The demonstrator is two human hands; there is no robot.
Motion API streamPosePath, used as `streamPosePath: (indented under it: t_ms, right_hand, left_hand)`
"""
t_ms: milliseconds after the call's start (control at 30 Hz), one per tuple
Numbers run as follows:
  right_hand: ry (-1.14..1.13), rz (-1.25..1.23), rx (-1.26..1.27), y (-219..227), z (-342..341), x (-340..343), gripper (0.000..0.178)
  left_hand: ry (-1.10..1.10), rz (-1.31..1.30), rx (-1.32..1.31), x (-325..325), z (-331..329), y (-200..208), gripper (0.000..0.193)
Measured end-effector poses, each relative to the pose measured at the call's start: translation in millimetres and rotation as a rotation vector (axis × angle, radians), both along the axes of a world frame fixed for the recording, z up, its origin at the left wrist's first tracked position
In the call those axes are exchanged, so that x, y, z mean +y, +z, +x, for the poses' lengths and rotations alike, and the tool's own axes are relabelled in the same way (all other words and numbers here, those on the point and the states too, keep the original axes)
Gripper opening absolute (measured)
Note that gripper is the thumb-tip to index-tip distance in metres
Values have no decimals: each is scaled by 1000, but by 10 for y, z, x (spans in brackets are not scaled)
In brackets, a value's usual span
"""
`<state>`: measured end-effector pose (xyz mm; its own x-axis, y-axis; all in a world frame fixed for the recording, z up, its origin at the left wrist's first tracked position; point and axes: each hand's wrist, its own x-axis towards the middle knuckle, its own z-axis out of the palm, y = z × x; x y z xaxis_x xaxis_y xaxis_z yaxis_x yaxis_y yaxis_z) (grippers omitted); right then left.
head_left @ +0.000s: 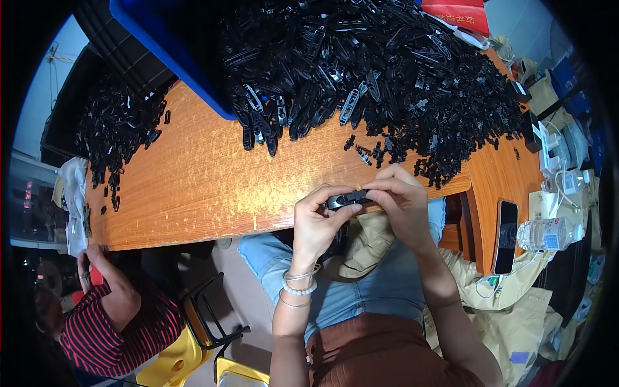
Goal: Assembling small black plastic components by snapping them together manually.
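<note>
Near the table's front edge I hold a small elongated black plastic part (349, 199) with a shiny grey end, between both hands. My left hand (315, 216) pinches its left end, thumb below and fingers above. Thumb and fingers of my right hand (401, 198) close on its right end; whether a smaller piece is also between them, I cannot make out. Beyond my hands lies a large heap of long black plastic parts (309, 71), some with silvery faces. To its right spreads a pile of smaller black pieces (464, 109), a few loose ones reaching toward my right hand.
A blue bin (174, 51) leans over the wooden table (213, 174) at the back left. Another black pile (116, 129) lies at the far left, near a person in a striped shirt (122, 322). On the right are a phone (506, 235) and a plastic bottle (548, 234).
</note>
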<state>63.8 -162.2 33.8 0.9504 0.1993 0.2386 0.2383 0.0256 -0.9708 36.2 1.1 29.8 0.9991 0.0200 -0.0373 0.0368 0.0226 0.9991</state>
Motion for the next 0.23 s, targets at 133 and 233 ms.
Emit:
streamPosePath:
  t_ms: [133,233]
  right_hand:
    - [-106,-107,-24,-46,-68,-4,12]
    - [-125,-16,209,2,-129,24,15]
  left_hand:
    - [-3,-127,172,-10,-46,58,23]
    - [8,-337,67,-57,-84,-8,23]
